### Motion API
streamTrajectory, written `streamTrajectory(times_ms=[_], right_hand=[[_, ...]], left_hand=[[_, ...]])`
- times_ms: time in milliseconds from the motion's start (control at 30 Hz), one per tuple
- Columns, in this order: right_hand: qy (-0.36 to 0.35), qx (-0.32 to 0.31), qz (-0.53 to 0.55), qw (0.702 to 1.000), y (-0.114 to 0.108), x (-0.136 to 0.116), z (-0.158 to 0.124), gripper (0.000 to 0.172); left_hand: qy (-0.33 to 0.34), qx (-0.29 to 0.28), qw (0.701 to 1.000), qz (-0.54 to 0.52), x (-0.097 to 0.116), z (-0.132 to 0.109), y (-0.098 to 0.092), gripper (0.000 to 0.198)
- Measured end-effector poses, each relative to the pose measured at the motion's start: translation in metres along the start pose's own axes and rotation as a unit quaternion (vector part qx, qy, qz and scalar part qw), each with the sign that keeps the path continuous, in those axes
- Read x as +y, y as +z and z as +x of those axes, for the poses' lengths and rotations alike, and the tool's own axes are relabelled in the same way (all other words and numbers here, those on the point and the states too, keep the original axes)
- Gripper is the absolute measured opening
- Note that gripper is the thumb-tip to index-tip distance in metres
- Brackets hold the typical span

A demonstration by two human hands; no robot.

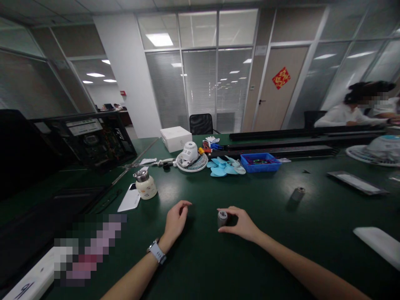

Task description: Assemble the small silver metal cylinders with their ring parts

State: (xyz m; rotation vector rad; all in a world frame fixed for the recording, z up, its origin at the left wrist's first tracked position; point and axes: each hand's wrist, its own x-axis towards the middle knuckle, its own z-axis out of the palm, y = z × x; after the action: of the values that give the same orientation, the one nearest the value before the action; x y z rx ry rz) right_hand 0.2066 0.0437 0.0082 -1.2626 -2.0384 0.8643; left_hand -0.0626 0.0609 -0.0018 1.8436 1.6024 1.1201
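Note:
My right hand (240,223) holds a small grey metal cylinder (222,219) upright between thumb and fingers, low over or on the green table. The cylinder's round top shows a dark, notched centre; its exact kind is unclear. My left hand (175,221) rests to the left of it, a wristwatch on that arm, with thumb and forefinger apart and nothing between them. A second similar metal cylinder (298,193) stands on the table to the right. Beyond my hands lie light-blue fan blades (223,167) and a white fan part with a round grille (191,160).
A blue tray (261,166) of small parts stands at the back, near long black bars (281,151). A cream bottle (145,186) and a white phone (129,199) sit at left, by an open computer case (93,139). Co-workers (346,110) sit at far right.

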Motion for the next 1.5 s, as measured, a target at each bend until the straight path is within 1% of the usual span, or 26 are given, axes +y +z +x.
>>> streamTrajectory(times_ms=[67,133,200,267,367,467,533,600,700,800,867,933,1000,1067,1133,1200,1233,1267,1333,1500], right_hand=[[-0.008,0.001,0.007,1.0,0.0,0.002,0.0,0.082],[-0.018,0.006,0.018,1.0,0.002,0.005,0.0,0.088],[-0.028,0.014,0.022,0.999,0.004,0.008,0.001,0.085],[-0.036,0.025,0.022,0.999,0.005,0.01,0.001,0.078],[-0.042,0.029,0.02,0.999,0.006,0.011,0.0,0.069],[-0.043,0.023,0.01,0.999,0.005,0.01,0.0,0.062],[-0.044,0.022,0.001,0.999,0.005,0.01,0.0,0.059],[-0.043,0.019,-0.004,0.999,0.005,0.01,0.001,0.059],[-0.034,0.011,-0.005,0.999,0.004,0.008,0.0,0.06],[-0.026,0.004,-0.004,1.0,0.002,0.004,-0.001,0.058],[-0.022,0.001,-0.001,1.0,0.0,0.001,-0.002,0.057],[-0.018,-0.002,0.003,1.0,-0.001,-0.001,-0.002,0.056],[-0.013,-0.005,0.004,1.0,-0.001,-0.001,-0.003,0.056],[-0.008,-0.008,0.003,1.0,-0.001,0.0,-0.003,0.057],[-0.003,-0.008,0.003,1.0,-0.001,0.002,-0.003,0.059],[0.002,-0.011,0.005,1.0,0.0,0.004,-0.004,0.06],[0.004,-0.012,0.006,1.0,-0.001,0.004,-0.004,0.061],[0.006,-0.013,0.008,1.0,-0.001,0.005,-0.004,0.061],[0.008,-0.013,0.01,1.0,-0.001,0.005,-0.005,0.061],[0.011,0.011,0.008,1.0,0.003,0.003,-0.002,0.051]], left_hand=[[0.058,-0.002,0.998,-0.009,0.018,-0.004,0.003,0.03],[0.117,-0.036,0.992,0.006,0.039,-0.007,0.01,0.029],[0.138,-0.057,0.989,0.022,0.058,-0.01,0.019,0.03],[0.139,-0.069,0.988,0.025,0.07,-0.01,0.028,0.031],[0.145,-0.081,0.985,0.038,0.076,-0.007,0.038,0.023],[0.158,-0.082,0.983,0.037,0.077,-0.004,0.041,0.016],[0.165,-0.068,0.984,0.026,0.076,-0.001,0.037,0.016],[0.164,-0.051,0.985,0.019,0.071,0.001,0.028,0.018],[0.142,-0.041,0.988,0.046,0.052,0.0,0.012,0.021],[0.112,-0.058,0.987,0.101,0.027,-0.005,0.004,0.022],[0.092,-0.097,0.982,0.137,0.014,-0.009,0.004,0.023],[0.08,-0.12,0.976,0.163,0.009,-0.012,0.006,0.024],[0.076,-0.125,0.975,0.167,0.008,-0.013,0.008,0.026],[0.073,-0.099,0.982,0.14,0.007,-0.012,0.009,0.034],[0.057,-0.037,0.994,0.081,0.005,-0.011,0.008,0.042],[0.017,0.027,0.999,0.013,0.002,-0.009,0.008,0.046],[-0.005,0.045,0.999,-0.013,0.0,-0.009,0.008,0.047],[-0.024,0.053,0.998,-0.033,-0.001,-0.009,0.008,0.048],[-0.043,0.051,0.996,-0.053,-0.002,-0.009,0.009,0.047],[-0.041,0.034,0.997,-0.061,0.001,-0.01,0.01,0.043]])
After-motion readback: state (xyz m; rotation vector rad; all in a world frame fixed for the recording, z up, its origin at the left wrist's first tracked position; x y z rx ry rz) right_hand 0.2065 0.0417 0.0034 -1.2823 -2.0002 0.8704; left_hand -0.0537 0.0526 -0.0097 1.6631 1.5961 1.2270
